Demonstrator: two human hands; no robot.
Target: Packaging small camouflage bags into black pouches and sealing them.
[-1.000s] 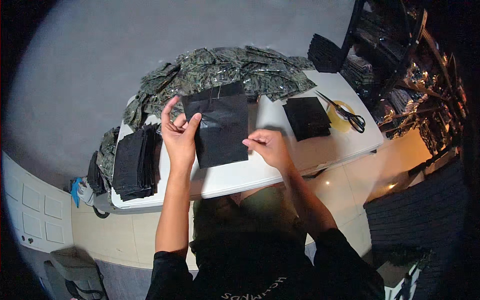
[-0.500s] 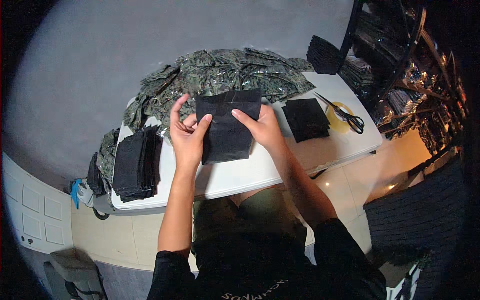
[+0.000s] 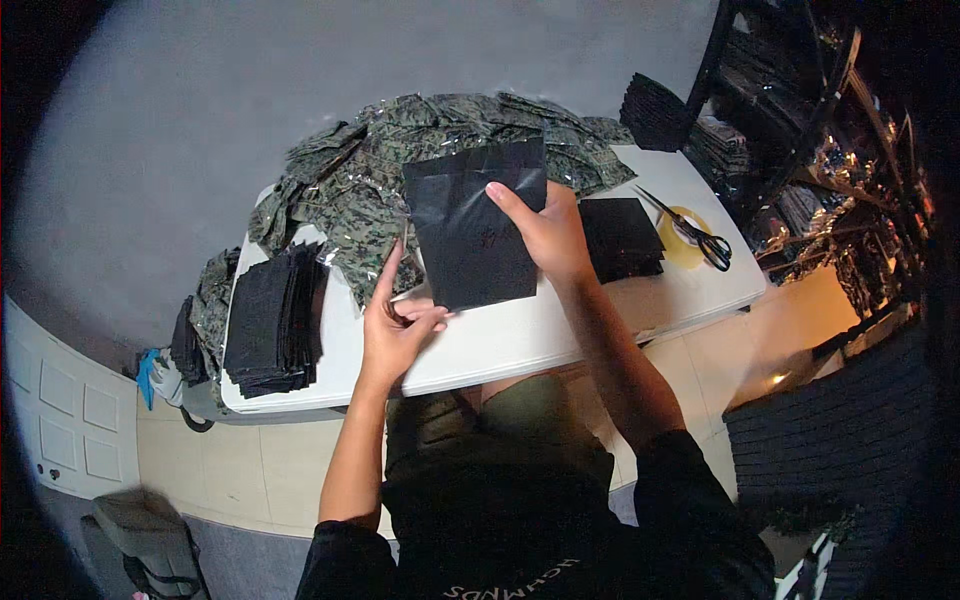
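Note:
In front of me, above the white table (image 3: 480,345), a flat black rectangular pouch (image 3: 478,240) with a shiny upper band is held up. My right hand (image 3: 553,232) grips its right edge, thumb across the front and fingers hidden behind. Beside the lower left corner is my left hand (image 3: 398,335), index finger stretched upward and thumb near the corner; it appears not to grip the pouch. A thick stack of black pouches (image 3: 272,325) lies at the left of the table. Partly behind my right forearm rests a smaller black stack (image 3: 622,238).
Camouflage-patterned packs in clear plastic (image 3: 430,125) heap along the table's far side. Black-handled scissors (image 3: 700,238) lie over a yellow tape roll (image 3: 682,250) at the right. A loaded rack (image 3: 770,110) stands at far right, a grey chair (image 3: 150,545) at lower left.
My right hand has raised the pouch slightly and moved it right. My left hand has slid off its left edge, down to the lower left corner.

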